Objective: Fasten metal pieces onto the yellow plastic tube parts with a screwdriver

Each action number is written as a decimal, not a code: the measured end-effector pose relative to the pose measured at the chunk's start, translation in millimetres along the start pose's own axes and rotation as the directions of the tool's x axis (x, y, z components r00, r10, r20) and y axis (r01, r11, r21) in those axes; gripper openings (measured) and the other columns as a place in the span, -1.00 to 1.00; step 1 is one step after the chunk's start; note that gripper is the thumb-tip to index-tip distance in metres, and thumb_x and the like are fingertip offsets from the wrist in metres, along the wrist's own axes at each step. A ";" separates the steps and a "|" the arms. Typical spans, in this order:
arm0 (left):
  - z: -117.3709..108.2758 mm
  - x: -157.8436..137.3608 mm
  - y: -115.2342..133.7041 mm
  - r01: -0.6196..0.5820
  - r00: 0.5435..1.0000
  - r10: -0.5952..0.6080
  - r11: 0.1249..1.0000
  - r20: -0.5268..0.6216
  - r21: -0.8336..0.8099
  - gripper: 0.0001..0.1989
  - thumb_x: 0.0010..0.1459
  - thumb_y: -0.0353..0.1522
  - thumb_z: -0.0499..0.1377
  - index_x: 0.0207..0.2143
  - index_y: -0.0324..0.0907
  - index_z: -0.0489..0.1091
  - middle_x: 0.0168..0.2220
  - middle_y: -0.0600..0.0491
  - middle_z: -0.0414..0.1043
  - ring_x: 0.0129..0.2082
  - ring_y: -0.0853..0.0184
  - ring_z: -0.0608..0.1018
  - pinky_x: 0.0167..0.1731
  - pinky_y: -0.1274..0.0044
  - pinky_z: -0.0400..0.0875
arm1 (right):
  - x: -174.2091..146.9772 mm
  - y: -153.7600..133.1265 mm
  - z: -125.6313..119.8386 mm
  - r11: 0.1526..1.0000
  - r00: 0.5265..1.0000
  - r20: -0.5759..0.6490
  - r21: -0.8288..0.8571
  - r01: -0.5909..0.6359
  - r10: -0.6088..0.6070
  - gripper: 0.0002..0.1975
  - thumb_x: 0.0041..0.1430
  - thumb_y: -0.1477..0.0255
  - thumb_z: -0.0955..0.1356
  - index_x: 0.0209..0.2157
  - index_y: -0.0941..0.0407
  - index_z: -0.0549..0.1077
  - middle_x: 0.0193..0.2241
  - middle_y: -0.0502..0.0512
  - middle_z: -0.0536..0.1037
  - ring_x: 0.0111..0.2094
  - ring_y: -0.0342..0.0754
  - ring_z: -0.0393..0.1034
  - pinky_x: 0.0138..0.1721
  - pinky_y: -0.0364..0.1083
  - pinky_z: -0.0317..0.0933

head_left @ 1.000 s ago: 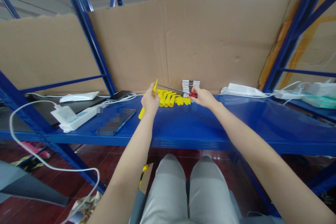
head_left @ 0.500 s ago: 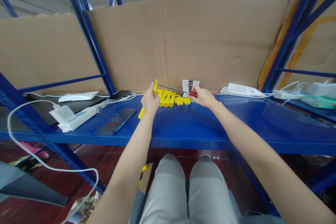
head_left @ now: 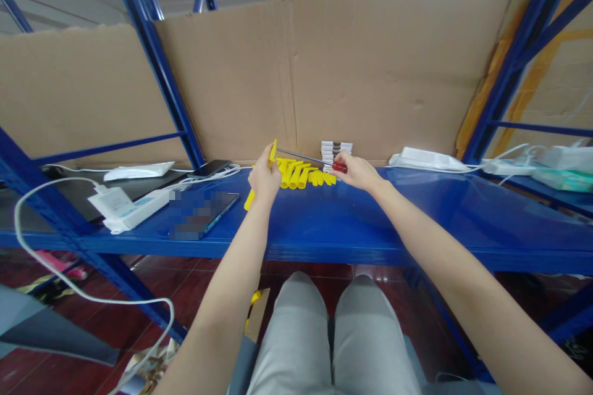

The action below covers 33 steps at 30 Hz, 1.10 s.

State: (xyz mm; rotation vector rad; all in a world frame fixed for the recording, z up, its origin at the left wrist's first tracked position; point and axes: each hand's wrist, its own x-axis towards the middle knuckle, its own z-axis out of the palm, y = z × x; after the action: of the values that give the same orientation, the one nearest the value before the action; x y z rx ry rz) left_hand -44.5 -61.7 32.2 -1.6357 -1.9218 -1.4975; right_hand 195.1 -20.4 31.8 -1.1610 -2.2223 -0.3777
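My left hand (head_left: 265, 176) is closed around a yellow plastic piece (head_left: 273, 150), whose upper end sticks out above the fingers. In my right hand (head_left: 354, 171) is the red handle of a screwdriver (head_left: 340, 167). Its long metal shaft points left, with the tip at or very near the yellow piece; I cannot tell whether it touches. Behind and between the hands lie several yellow tubes (head_left: 294, 178) and a row of small yellow pieces (head_left: 322, 178). A stack of white packs with dark bands (head_left: 330, 151) stands against the cardboard, just behind my right hand.
The blue shelf (head_left: 333, 222) is backed by a cardboard sheet (head_left: 370, 74). At left lie a phone (head_left: 204, 216), a white power strip (head_left: 139, 210) with a plugged charger (head_left: 110, 202), and cables. A white box (head_left: 430, 159) sits at right. Blue posts (head_left: 157, 62) flank the space.
Almost nothing differs. Both hands have shifted very slightly to the left, still holding the yellow piece and the screwdriver.
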 end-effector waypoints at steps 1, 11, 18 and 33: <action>0.2 0.1 -0.2 -0.001 1.000 0.001 1.000 0.003 -0.001 -0.48 0.22 -0.41 0.04 0.23 0.00 0.26 0.05 0.01 0.49 -0.01 0.18 0.53 -0.09 0.44 0.39 | 0.1 0.9 -0.3 1.000 1.000 -0.005 -0.007 -0.005 0.005 -0.76 0.23 0.31 0.29 -0.10 0.11 0.36 -0.28 0.16 0.59 -0.29 0.06 0.47 -0.35 -0.09 0.17; 0.3 0.6 -0.9 0.001 1.000 -0.001 1.000 -0.010 0.007 -0.48 0.22 -0.41 0.03 0.24 0.00 0.25 0.05 -0.03 0.49 -0.03 0.16 0.54 -0.09 0.41 0.38 | -0.3 -6.1 -1.9 1.000 0.998 0.060 -0.025 0.005 -0.003 -0.77 0.31 0.29 0.23 -0.19 0.13 0.41 -0.26 0.21 0.59 -0.26 0.06 0.48 -0.32 -0.09 0.16; 0.0 -0.3 -0.2 -0.009 1.000 0.008 1.000 0.013 0.005 -0.51 0.22 -0.42 0.04 0.19 0.02 0.31 0.02 -0.01 0.51 -0.04 0.18 0.54 -0.10 0.43 0.38 | 0.2 -1.2 -3.2 0.999 0.999 0.031 -0.037 -0.021 0.022 -0.81 0.23 0.36 0.31 -0.15 0.13 0.37 -0.30 0.18 0.59 -0.30 0.05 0.47 -0.39 -0.11 0.12; 0.0 -0.6 -0.1 -0.007 1.000 0.007 1.000 0.006 -0.002 -0.50 0.22 -0.41 0.03 0.21 0.01 0.28 0.03 -0.01 0.51 -0.05 0.17 0.55 -0.12 0.43 0.39 | 0.8 1.2 0.7 0.998 1.000 0.028 -0.066 -0.006 0.007 -0.81 0.25 0.33 0.26 -0.16 0.12 0.37 -0.36 0.17 0.58 -0.34 0.05 0.47 -0.40 -0.12 0.10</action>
State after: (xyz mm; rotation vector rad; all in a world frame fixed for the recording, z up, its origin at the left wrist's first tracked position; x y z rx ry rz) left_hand -44.4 -62.0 31.7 -1.6476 -1.9161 -1.4944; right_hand 195.5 -18.9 31.7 -1.2150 -2.2452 -0.4377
